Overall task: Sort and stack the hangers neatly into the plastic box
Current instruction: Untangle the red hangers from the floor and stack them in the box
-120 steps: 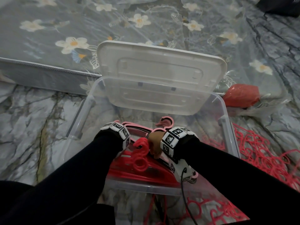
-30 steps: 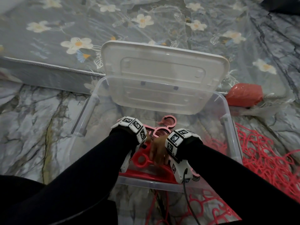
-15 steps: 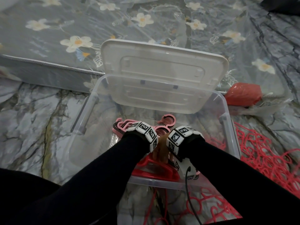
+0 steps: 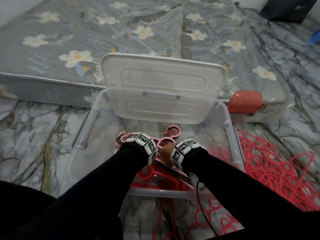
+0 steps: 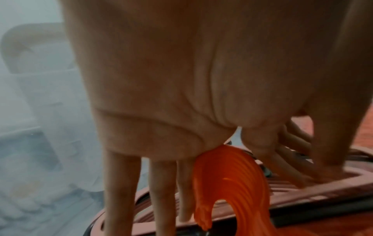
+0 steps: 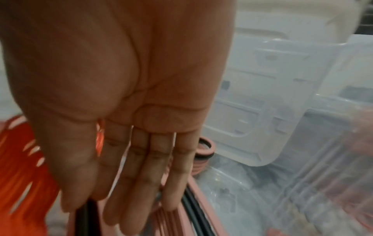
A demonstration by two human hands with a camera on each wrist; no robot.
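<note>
Both hands reach down into the clear box [image 4: 232, 135] on the floor. The left hand [image 5: 181, 79] has straight, spread fingers [image 5: 119, 183] pressing on the pink hangers [image 4: 171, 134] stacked inside, beside the red hangers [image 4: 161, 179] at the near wall. The right hand [image 6: 121, 95] is flat, fingers [image 6: 141, 183] straight and together, touching the same pink stack. The lid [image 4: 162, 75] leans against the mattress [image 4: 69, 40]. More red hangers [image 4: 277, 170] lie on the floor to the right.

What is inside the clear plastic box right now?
Inside the plastic box lie a red hanger stack and a pink hanger stack, under the left hand and right hand. Arms hide how many.
</note>
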